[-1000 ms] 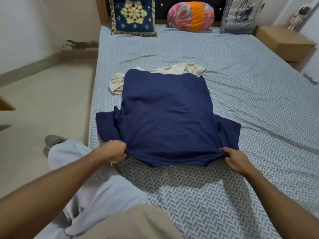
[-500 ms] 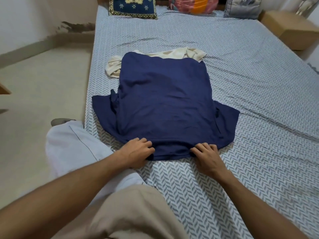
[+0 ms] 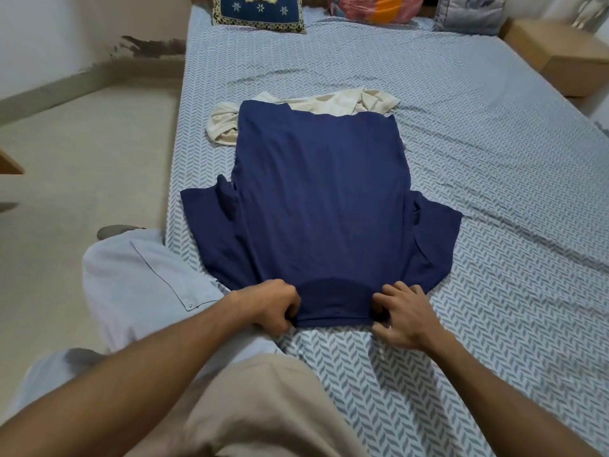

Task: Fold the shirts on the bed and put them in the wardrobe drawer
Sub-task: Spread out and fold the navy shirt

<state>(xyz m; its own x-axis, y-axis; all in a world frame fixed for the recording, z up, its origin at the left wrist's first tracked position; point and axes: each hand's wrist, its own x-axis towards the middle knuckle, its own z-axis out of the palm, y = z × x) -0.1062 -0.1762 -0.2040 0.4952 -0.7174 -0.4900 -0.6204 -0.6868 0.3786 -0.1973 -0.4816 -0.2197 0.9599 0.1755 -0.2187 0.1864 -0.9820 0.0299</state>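
Head view: left hand (image 3: 275, 306) is curled tight on the near edge of the navy shirt (image 3: 318, 206), and right hand (image 3: 403, 316) pinches the same edge with bent fingers — both forearms reach in from below, hands close together. Two shirts show: the navy one spread flat on the bed (image 3: 494, 159), sleeves out to either side, and a cream shirt (image 3: 342, 102) bunched under its far end. Three pillows — blue pillow (image 3: 258, 9) among them — line the headboard.
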